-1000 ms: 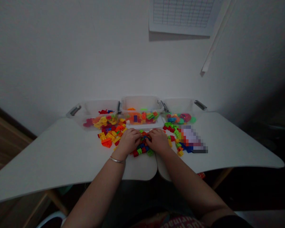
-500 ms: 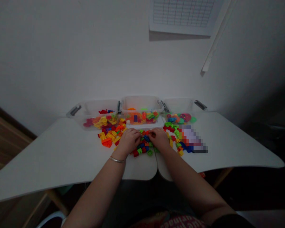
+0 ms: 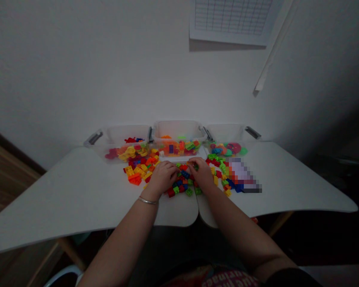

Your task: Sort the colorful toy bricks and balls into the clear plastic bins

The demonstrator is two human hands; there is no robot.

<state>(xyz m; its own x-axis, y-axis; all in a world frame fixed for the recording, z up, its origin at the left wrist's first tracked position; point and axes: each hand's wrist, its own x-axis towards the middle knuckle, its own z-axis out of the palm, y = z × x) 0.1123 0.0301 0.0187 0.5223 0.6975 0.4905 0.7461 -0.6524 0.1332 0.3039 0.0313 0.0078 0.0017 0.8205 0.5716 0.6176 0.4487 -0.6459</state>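
Left hand (image 3: pixel 163 179), right hand (image 3: pixel 202 173) on plastic bricks (image 3: pixel 182 184)

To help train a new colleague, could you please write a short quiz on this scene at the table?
1. How many clear plastic bins stand in a row at the far edge of the white table?
2. True or false: the left hand and the right hand are both inside a bin.
3. Which wrist wears the metal bangle: A, the left, or B, the right?

Key:
1. Three.
2. False: both are at the multicoloured plastic bricks on the table, in front of the bins.
3. A, the left.
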